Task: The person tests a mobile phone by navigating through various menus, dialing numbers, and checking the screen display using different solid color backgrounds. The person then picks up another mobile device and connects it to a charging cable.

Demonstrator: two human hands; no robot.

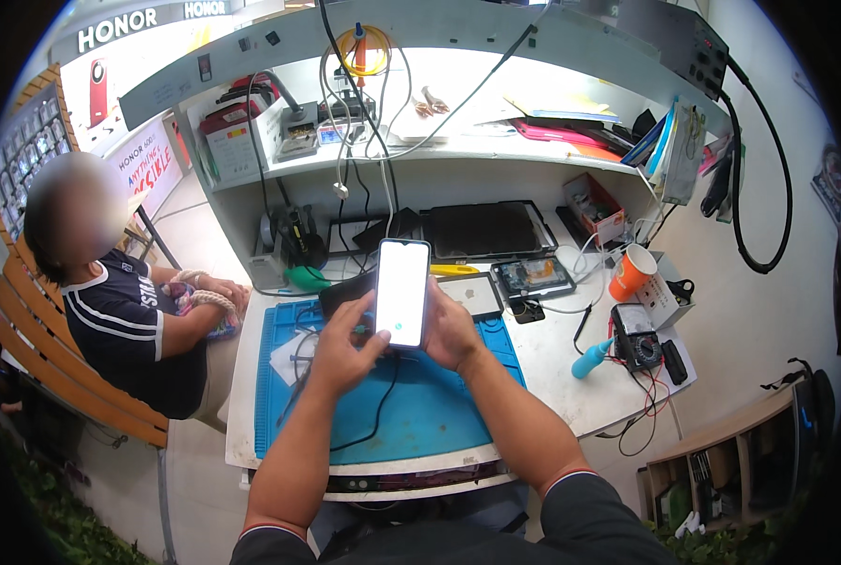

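A smartphone [403, 287] with a bright white screen stands upright in front of me over the workbench, its lower part between my two hands. My left hand [345, 347] is closed on its lower left side, thumb at the screen's bottom edge. Along the right edge, my right hand [452, 328] grips the phone, and its fingers partly disappear behind it. Below lies a blue repair mat [430, 414] with a black cable [388, 400] across it. Left of the phone, a dark flat object [343, 294] and a white paper piece [289, 360] rest on the mat.
On the right of the bench are an orange cup [632, 272], a light-blue bottle [590, 360] and a multimeter [636, 339]. An opened device [534, 278] lies behind. Cables [383, 179] hang from the shelf [477, 149]. A person [124, 325] sits on the left.
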